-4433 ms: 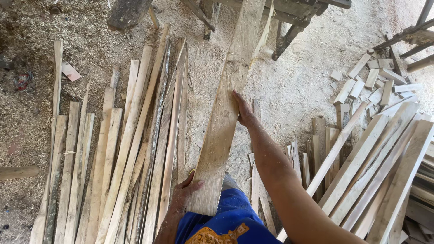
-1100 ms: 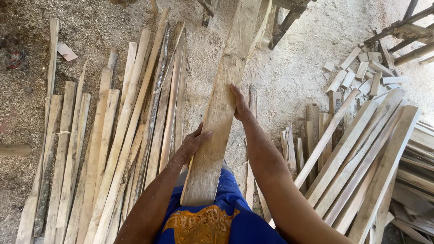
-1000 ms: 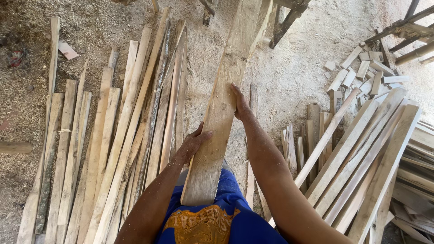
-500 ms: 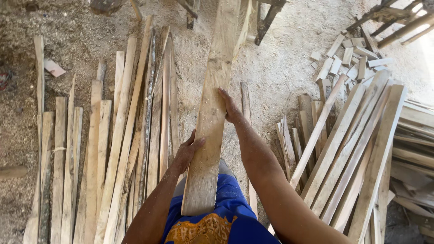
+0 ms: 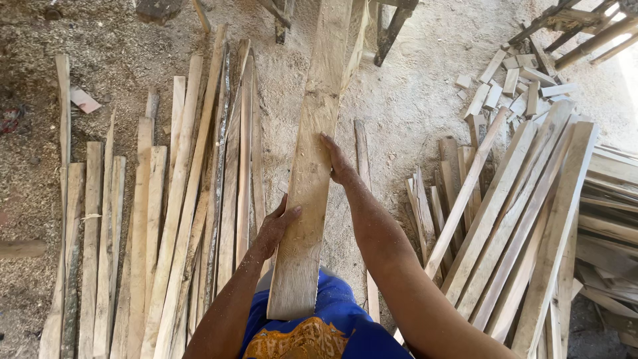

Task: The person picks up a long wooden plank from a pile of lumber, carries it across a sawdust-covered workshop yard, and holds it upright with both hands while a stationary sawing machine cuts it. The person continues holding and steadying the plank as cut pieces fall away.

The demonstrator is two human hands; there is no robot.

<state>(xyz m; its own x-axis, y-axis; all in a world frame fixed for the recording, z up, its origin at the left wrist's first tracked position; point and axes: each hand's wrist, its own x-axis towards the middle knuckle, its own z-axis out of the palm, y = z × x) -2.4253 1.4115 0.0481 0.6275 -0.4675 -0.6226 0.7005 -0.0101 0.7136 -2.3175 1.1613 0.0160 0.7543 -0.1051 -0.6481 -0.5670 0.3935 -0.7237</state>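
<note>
I've got the long plank (image 5: 312, 179) held lengthwise over my lap, left hand (image 5: 276, 229) gripping its left edge, right hand (image 5: 339, 166) pressed on the right edge; mid-feed step, next needs steady forward push toward the machine legs (image 5: 392, 30)

A woodworking yard: sawdust-strewn ground (image 5: 412, 100), rows of cut slats (image 5: 166, 219).
</note>
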